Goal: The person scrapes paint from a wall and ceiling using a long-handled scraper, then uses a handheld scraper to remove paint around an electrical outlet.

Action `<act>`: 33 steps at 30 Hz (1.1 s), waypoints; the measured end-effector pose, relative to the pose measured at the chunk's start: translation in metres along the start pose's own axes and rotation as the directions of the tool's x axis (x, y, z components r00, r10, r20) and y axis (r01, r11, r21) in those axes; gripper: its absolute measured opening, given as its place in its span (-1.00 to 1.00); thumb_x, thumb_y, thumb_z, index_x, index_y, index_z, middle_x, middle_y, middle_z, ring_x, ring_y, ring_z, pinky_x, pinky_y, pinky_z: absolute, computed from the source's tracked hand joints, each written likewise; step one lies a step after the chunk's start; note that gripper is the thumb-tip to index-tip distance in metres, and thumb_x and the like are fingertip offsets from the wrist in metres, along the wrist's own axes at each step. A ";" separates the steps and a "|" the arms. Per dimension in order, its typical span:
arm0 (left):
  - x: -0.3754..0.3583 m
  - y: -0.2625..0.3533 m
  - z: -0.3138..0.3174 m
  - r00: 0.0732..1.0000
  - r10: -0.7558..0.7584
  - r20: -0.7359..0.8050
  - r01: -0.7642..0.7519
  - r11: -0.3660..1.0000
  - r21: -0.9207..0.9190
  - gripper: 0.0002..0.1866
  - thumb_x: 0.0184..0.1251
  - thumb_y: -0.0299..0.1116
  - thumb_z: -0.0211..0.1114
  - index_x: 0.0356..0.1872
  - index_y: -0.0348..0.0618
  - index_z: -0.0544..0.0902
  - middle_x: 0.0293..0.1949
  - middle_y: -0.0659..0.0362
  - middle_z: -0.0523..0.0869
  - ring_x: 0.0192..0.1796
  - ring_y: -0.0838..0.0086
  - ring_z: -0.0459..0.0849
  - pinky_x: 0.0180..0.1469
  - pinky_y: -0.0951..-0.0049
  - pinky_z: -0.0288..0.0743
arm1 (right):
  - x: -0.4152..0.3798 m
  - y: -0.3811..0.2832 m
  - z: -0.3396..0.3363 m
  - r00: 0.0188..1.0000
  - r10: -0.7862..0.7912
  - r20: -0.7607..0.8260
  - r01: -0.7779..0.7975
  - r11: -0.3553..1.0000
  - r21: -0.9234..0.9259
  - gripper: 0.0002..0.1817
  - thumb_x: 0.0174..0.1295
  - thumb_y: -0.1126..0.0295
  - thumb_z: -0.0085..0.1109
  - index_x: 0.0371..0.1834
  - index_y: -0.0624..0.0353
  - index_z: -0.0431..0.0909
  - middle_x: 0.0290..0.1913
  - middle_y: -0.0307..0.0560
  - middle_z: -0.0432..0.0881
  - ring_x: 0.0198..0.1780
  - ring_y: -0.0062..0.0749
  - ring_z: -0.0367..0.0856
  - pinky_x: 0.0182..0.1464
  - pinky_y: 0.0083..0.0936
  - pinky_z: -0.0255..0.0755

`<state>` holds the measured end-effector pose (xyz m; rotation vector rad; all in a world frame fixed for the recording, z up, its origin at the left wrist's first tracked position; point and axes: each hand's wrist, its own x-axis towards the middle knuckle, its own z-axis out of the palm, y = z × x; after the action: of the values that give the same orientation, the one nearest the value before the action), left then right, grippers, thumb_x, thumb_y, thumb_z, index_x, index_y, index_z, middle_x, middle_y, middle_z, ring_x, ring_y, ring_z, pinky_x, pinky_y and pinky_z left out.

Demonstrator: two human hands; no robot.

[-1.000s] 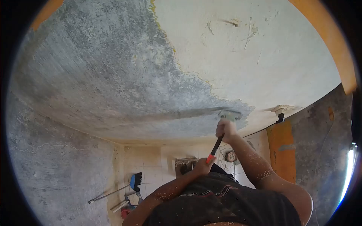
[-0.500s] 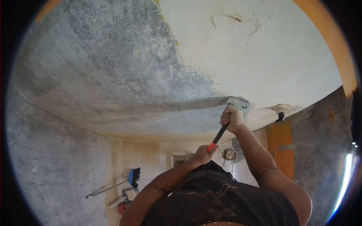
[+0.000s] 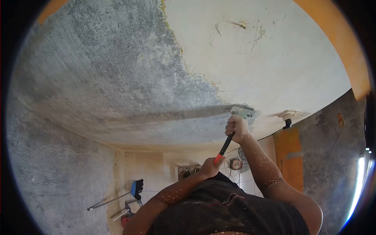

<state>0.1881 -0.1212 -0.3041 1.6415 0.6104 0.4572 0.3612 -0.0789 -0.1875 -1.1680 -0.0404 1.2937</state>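
Both hands are closed around one tool: the right hand (image 3: 237, 127) grips it high, just below the head; the left hand (image 3: 210, 168) is wrapped around the red butt end; the tool is a black-handled scraper with a pale green metal head (image 3: 226, 144), tilted, its head at the wall where rough bare grey plaster (image 3: 129, 66) borders a smooth cream-white coating (image 3: 301, 66).

The right knuckles sit close to the wall, so a sudden slip of the blade could graze them; too steep an angle or too hard a push might gouge the plaster; a sideways skid to the right could strike the white wall socket with a black plug (image 3: 288, 122), which lies near the head; loose pale flakes on the forearms suggest debris could reach the eyes; the thin looped cord around a round reddish object (image 3: 235, 164), down on the white tiled floor (image 3: 156, 173), could catch a foot.
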 end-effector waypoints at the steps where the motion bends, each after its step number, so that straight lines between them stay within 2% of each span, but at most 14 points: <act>1: -0.007 -0.008 0.001 1.000 -0.001 0.005 0.001 1.000 0.001 -0.44 0.34 0.08 -0.06 -0.63 -0.24 0.46 -0.78 -0.01 0.40 -0.67 0.09 0.43 -0.55 0.19 0.25 | -0.001 0.011 0.000 1.000 -0.001 -0.003 0.001 1.000 0.004 -0.68 -0.12 0.52 -0.07 -0.79 -0.10 0.02 -0.79 -0.43 -0.03 -0.78 -0.64 -0.06 -0.67 -0.60 -0.12; 3: -0.027 -0.024 0.004 0.973 -0.215 0.087 0.206 0.973 0.106 -0.45 0.32 0.08 -0.01 -0.54 -0.29 0.49 -0.68 -0.08 0.48 -0.55 0.03 0.49 -0.47 0.19 0.29 | -0.007 0.037 0.002 0.997 0.047 -0.068 -0.053 0.994 -0.095 -0.68 -0.11 0.51 -0.06 -0.79 -0.10 0.03 -0.79 -0.42 -0.02 -0.78 -0.63 -0.05 -0.67 -0.59 -0.12; 4: -0.034 -0.027 0.005 0.999 0.049 0.011 -0.050 0.983 0.175 -0.45 0.32 0.08 -0.01 -0.55 -0.29 0.48 -0.68 -0.09 0.48 -0.55 0.01 0.49 -0.49 0.17 0.28 | -0.008 0.041 0.004 0.996 0.070 -0.063 -0.076 0.991 -0.107 -0.67 -0.12 0.52 -0.05 -0.79 -0.10 0.02 -0.78 -0.41 -0.02 -0.78 -0.64 -0.05 -0.67 -0.59 -0.12; 7: 0.001 -0.011 -0.008 0.997 -0.076 -0.012 0.077 0.994 0.077 -0.45 0.32 0.07 0.00 -0.57 -0.29 0.48 -0.69 -0.07 0.47 -0.57 0.04 0.48 -0.50 0.19 0.28 | 0.002 -0.002 0.022 0.998 0.033 0.059 -0.031 0.999 -0.033 -0.67 -0.12 0.53 -0.05 -0.78 -0.10 0.03 -0.79 -0.41 -0.03 -0.78 -0.63 -0.06 -0.67 -0.59 -0.12; 12: -0.009 0.002 -0.007 0.984 -0.169 0.052 0.172 0.983 -0.057 -0.43 0.31 0.10 -0.02 -0.57 -0.29 0.49 -0.69 -0.08 0.47 -0.57 0.05 0.47 -0.45 0.22 0.30 | -0.003 0.008 0.015 1.000 -0.019 0.005 0.020 1.000 -0.024 -0.75 -0.14 0.58 -0.03 -0.71 -0.01 0.14 -0.80 -0.34 0.03 -0.80 -0.57 0.00 -0.70 -0.55 -0.11; 15: -0.033 -0.031 0.006 0.981 -0.192 0.012 0.190 0.977 0.097 -0.42 0.31 0.12 -0.03 -0.62 -0.25 0.47 -0.78 0.03 0.44 -0.64 0.18 0.52 -0.53 0.22 0.30 | -0.011 0.043 0.011 0.996 0.035 -0.078 -0.043 0.994 -0.104 -0.68 -0.14 0.53 -0.06 -0.78 -0.08 0.03 -0.80 -0.40 -0.02 -0.79 -0.63 -0.07 -0.68 -0.59 -0.14; 17: -0.024 -0.030 0.003 0.993 -0.115 -0.037 0.119 0.983 0.143 -0.41 0.30 0.13 -0.02 -0.63 -0.25 0.46 -0.78 0.04 0.43 -0.65 0.21 0.51 -0.54 0.23 0.29 | -0.004 0.031 0.014 0.996 0.030 -0.082 -0.040 0.992 -0.122 -0.68 -0.13 0.52 -0.06 -0.79 -0.08 0.01 -0.80 -0.40 -0.02 -0.79 -0.63 -0.08 -0.68 -0.58 -0.14; 20: 0.004 0.002 -0.016 0.998 -0.065 -0.022 0.065 0.998 0.001 -0.42 0.31 0.11 -0.02 -0.64 -0.25 0.44 -0.77 0.04 0.41 -0.68 0.25 0.39 -0.55 0.25 0.24 | -0.001 -0.003 0.025 0.995 -0.026 0.096 0.030 0.999 -0.044 -0.67 -0.15 0.53 -0.05 -0.78 -0.09 0.01 -0.79 -0.42 -0.02 -0.78 -0.65 -0.08 -0.68 -0.57 -0.13; 24: -0.010 -0.016 -0.003 0.998 -0.056 0.000 0.056 0.998 -0.003 -0.44 0.33 0.08 -0.02 -0.64 -0.25 0.44 -0.78 0.04 0.39 -0.69 0.27 0.36 -0.55 0.26 0.23 | -0.011 0.014 0.023 0.998 -0.052 0.021 0.054 0.995 -0.083 -0.68 -0.14 0.50 -0.05 -0.79 -0.09 0.02 -0.79 -0.42 -0.01 -0.77 -0.64 -0.06 -0.68 -0.56 -0.13; 27: -0.024 -0.038 0.005 0.982 -0.188 0.020 0.186 0.979 0.084 -0.43 0.31 0.10 -0.01 -0.58 -0.29 0.48 -0.69 -0.08 0.48 -0.56 0.00 0.49 -0.48 0.17 0.28 | -0.004 0.037 0.013 0.993 -0.091 -0.078 0.076 0.981 -0.180 -0.68 -0.13 0.52 -0.05 -0.79 -0.09 0.03 -0.79 -0.41 0.01 -0.78 -0.63 -0.04 -0.69 -0.57 -0.13; 29: -0.004 -0.030 -0.001 0.997 0.043 -0.064 -0.035 0.993 0.115 -0.43 0.31 0.09 -0.02 -0.60 -0.29 0.47 -0.69 -0.08 0.48 -0.55 -0.01 0.50 -0.48 0.16 0.28 | 0.006 0.010 0.019 0.997 -0.072 0.026 0.072 0.997 -0.032 -0.78 -0.13 0.57 -0.04 -0.72 0.01 0.16 -0.80 -0.33 0.05 -0.80 -0.55 0.02 -0.69 -0.56 -0.04; 30: 0.009 0.002 -0.019 0.992 -0.128 0.007 0.127 0.987 0.095 -0.43 0.32 0.08 -0.03 -0.62 -0.29 0.46 -0.70 -0.08 0.46 -0.56 -0.02 0.48 -0.49 0.16 0.27 | 0.003 -0.008 0.024 0.993 0.022 0.116 -0.023 1.000 0.003 -0.77 -0.13 0.56 -0.03 -0.72 0.02 0.15 -0.80 -0.32 0.06 -0.80 -0.54 0.03 -0.68 -0.55 -0.05; 31: 0.004 0.001 -0.018 0.991 -0.134 0.009 0.133 0.986 0.096 -0.43 0.32 0.08 -0.03 -0.62 -0.29 0.46 -0.70 -0.08 0.46 -0.56 -0.02 0.48 -0.49 0.16 0.27 | -0.005 -0.005 0.028 0.993 0.027 0.114 -0.028 1.000 0.007 -0.77 -0.13 0.56 -0.03 -0.72 0.02 0.15 -0.80 -0.32 0.06 -0.80 -0.54 0.03 -0.68 -0.55 -0.05; 33: 0.007 0.000 -0.015 1.000 -0.006 -0.005 0.006 1.000 0.018 -0.47 0.35 0.03 -0.05 -0.62 -0.25 0.43 -0.77 0.06 0.39 -0.68 0.25 0.42 -0.54 0.21 0.23 | -0.013 -0.006 0.038 0.995 -0.085 0.058 0.090 0.993 -0.075 -0.68 -0.13 0.55 -0.05 -0.80 -0.07 0.05 -0.80 -0.38 0.00 -0.79 -0.61 -0.05 -0.69 -0.58 -0.13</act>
<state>0.1844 -0.1053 -0.3025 1.6562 0.6245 0.4521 0.3384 -0.0634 -0.1581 -1.1839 -0.1813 1.2554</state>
